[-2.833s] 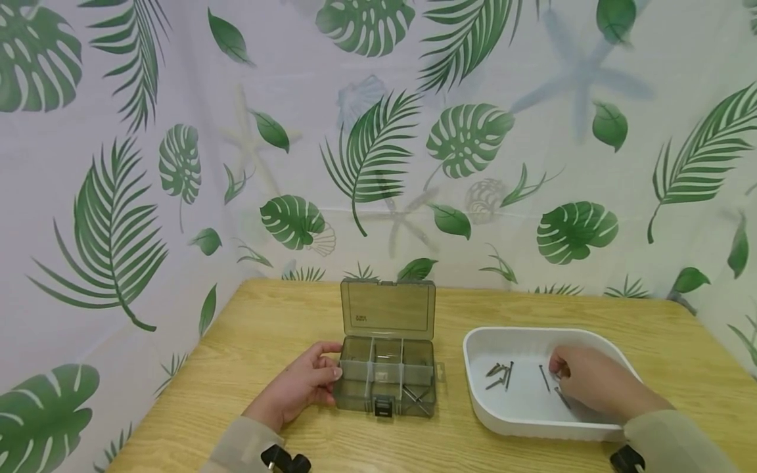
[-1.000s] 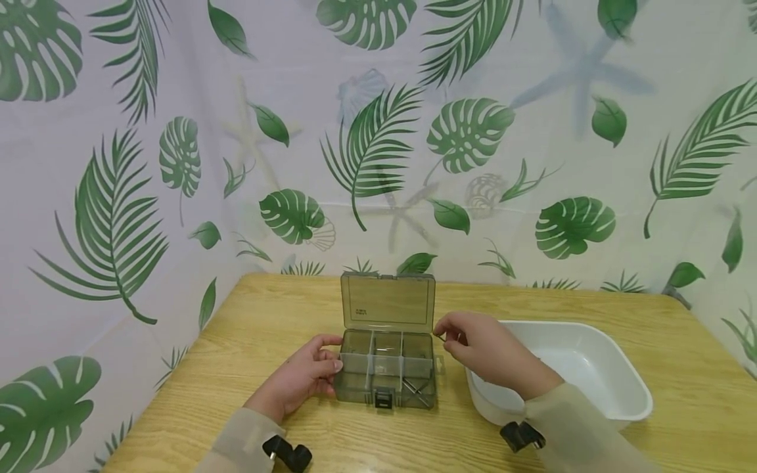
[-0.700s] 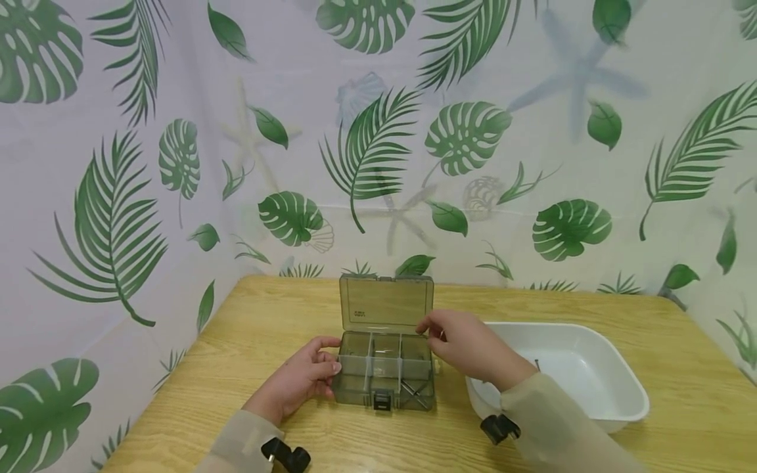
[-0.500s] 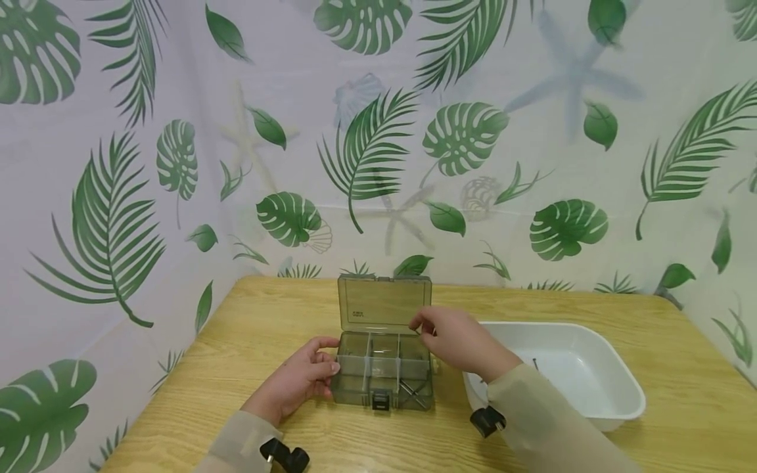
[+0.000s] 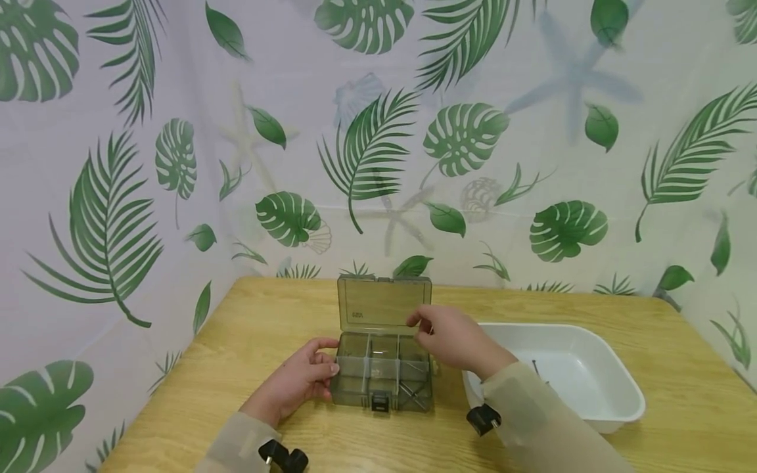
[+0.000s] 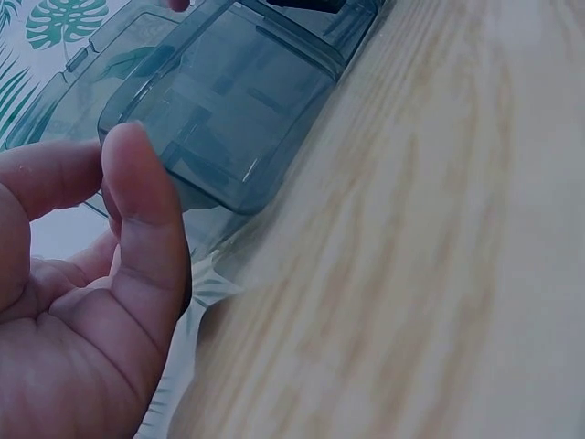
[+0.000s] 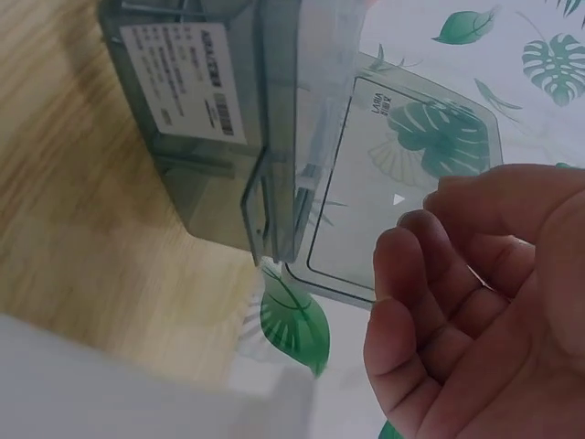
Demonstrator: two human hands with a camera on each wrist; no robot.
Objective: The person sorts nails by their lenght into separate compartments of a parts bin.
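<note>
A transparent grey compartment box (image 5: 355, 391) stands on the table, its lid (image 5: 378, 301) tipped up at the back. My left hand (image 5: 298, 378) grips the box's left side, thumb at the near corner and fingers behind, as the left wrist view also shows. Over the back right compartment hovers my right hand (image 5: 452, 336), fingers loosely bent and parted with nothing between them. Below it, a thin nail-like piece (image 5: 416, 365) lies in that compartment. Several metal screws or nails (image 5: 412, 394) lie crossed in the front right compartment.
A white tray (image 5: 629, 387) stands to the right, partly hidden by the right forearm; a dark nail (image 5: 535, 368) shows inside it. The wooden table (image 5: 331, 440) runs back to a leaf-printed cloth (image 5: 485, 249).
My right hand has come from the tray to the box with a small nail and let it go into the back right compartment. My left hand has kept its grip on the box.
</note>
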